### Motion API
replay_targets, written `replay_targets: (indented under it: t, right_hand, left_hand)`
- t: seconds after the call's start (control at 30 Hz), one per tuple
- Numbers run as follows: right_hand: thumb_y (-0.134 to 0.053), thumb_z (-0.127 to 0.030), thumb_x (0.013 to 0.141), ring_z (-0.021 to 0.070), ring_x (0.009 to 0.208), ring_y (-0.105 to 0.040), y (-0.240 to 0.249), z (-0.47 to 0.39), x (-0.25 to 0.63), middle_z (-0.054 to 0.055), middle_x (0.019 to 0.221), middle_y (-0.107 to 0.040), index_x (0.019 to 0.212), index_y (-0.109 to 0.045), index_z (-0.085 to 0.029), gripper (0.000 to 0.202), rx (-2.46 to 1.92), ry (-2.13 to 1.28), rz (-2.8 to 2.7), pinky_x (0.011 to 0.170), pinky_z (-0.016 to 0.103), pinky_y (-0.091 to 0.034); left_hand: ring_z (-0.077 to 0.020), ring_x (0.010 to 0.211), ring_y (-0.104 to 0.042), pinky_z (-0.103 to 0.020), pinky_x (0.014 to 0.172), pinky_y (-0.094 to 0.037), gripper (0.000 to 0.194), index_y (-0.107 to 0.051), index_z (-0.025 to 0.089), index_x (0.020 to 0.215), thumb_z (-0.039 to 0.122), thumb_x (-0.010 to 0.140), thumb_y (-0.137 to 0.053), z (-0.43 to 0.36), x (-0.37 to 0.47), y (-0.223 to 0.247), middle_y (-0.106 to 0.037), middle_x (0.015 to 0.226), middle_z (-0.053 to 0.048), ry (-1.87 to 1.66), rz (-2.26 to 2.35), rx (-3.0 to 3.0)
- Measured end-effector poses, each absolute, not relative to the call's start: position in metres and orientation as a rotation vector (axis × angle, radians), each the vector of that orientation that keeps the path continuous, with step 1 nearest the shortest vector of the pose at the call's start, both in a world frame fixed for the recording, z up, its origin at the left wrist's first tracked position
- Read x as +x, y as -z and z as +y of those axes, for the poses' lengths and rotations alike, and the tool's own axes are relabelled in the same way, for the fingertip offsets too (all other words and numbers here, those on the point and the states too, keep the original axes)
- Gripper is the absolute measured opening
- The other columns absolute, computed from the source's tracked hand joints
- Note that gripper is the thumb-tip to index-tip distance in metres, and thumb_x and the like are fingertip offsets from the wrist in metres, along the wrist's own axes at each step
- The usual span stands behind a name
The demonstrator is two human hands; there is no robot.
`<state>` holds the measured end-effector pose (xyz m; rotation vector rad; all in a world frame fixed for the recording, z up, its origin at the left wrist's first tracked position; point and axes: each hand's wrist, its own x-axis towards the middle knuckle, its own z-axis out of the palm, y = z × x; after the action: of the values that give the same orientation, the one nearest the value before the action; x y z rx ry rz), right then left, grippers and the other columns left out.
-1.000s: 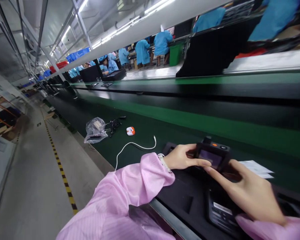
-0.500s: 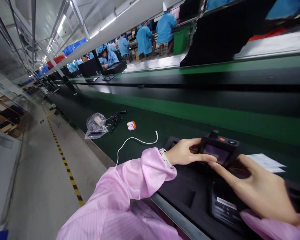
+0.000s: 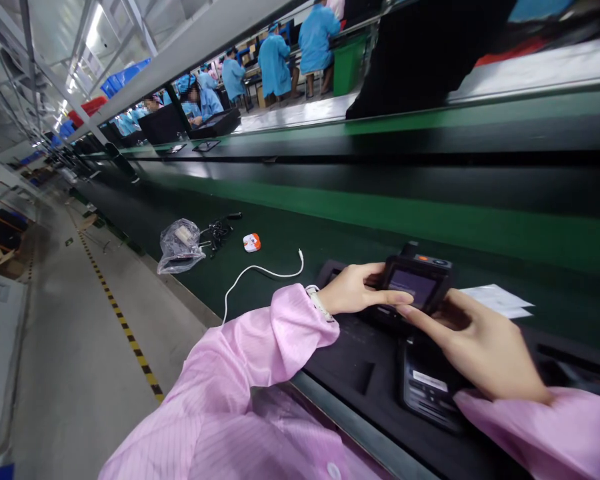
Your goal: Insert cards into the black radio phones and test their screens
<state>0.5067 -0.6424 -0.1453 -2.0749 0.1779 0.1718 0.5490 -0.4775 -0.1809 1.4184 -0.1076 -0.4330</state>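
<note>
Between my two hands is a black handheld device with a small lit screen (image 3: 411, 285), an orange button and a round knob on its top. My left hand (image 3: 357, 290) grips its left side, thumb along the lower front. From the right, my right hand (image 3: 485, 343) wraps it, and its thumb meets the left thumb below the screen. Under them lies black foam (image 3: 343, 360) with cut-outs. A second black device with a white label (image 3: 430, 381) rests there, partly covered by my right forearm.
White papers (image 3: 497, 300) lie behind my right hand. To the left on the green bench (image 3: 275, 227) are a white cable (image 3: 260, 269), an orange-and-white square item (image 3: 251, 243), black cables (image 3: 219, 233) and a clear plastic bag (image 3: 181, 247). People in blue coats (image 3: 275, 63) work beyond.
The view has shifted slightly, so the bench and hands appear a little further left and higher. Both hands keep their hold on the device, and its screen shows more clearly.
</note>
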Motion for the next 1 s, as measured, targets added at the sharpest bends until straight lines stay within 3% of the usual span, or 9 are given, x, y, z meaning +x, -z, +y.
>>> replay_targets:
  t: [0.1, 0.3, 0.43, 0.67, 1.0]
  right_hand:
    - [-0.064, -0.065, 0.041, 0.0255, 0.064, -0.057, 0.151, -0.644, 0.508, 0.003, 0.059, -0.063, 0.069, -0.062, -0.024, 0.050, -2.032, -0.167, 0.158, 0.070, 0.040, -0.043]
    - [-0.076, -0.052, 0.053, 0.0223, 0.070, -0.060, 0.164, -0.649, 0.510, 0.001, 0.065, -0.063, 0.072, -0.057, -0.024, 0.038, -1.750, -0.215, 0.083, 0.067, 0.035, -0.045]
    - [-0.085, -0.050, 0.053, 0.0207, 0.070, -0.060, 0.170, -0.649, 0.513, -0.002, 0.062, -0.058, 0.071, -0.053, -0.026, 0.044, -1.622, -0.205, 0.029, 0.066, 0.033, -0.047]
    - [-0.091, -0.043, 0.060, 0.0209, 0.074, -0.065, 0.175, -0.649, 0.519, -0.002, 0.065, -0.062, 0.076, -0.062, -0.023, 0.038, -1.590, -0.117, -0.002, 0.073, 0.035, -0.055]
    - [-0.089, -0.041, 0.063, 0.0194, 0.074, -0.063, 0.175, -0.649, 0.521, -0.002, 0.064, -0.059, 0.070, -0.059, -0.022, 0.037, -1.597, -0.132, -0.008, 0.069, 0.032, -0.052]
  left_hand:
    - [-0.0310, 0.112, -0.067, -0.050, 0.109, -0.045, 0.080, -0.070, 0.004, 0.108, 0.039, 0.042, -0.100, -0.478, 0.549, 0.177, -0.074, 0.105, -0.012, 0.415, -0.117, 1.437]
    - [-0.0260, 0.096, -0.072, -0.043, 0.098, -0.054, 0.074, -0.072, 0.008, 0.096, 0.047, 0.040, -0.101, -0.479, 0.548, 0.171, -0.078, 0.099, -0.011, 0.372, -0.144, 1.480]
    - [-0.0273, 0.097, -0.075, -0.039, 0.092, -0.057, 0.073, -0.073, 0.011, 0.099, 0.059, 0.049, -0.096, -0.477, 0.550, 0.167, -0.080, 0.101, -0.012, 0.290, -0.209, 1.536]
    - [-0.0274, 0.098, -0.077, -0.035, 0.088, -0.060, 0.061, -0.074, 0.012, 0.099, 0.052, 0.058, -0.095, -0.476, 0.553, 0.162, -0.082, 0.102, -0.012, 0.254, -0.260, 1.587]
    - [-0.0232, 0.091, -0.077, -0.032, 0.083, -0.060, 0.045, -0.078, 0.015, 0.097, 0.044, 0.065, -0.092, -0.475, 0.555, 0.162, -0.082, 0.097, -0.007, 0.293, -0.211, 1.546]
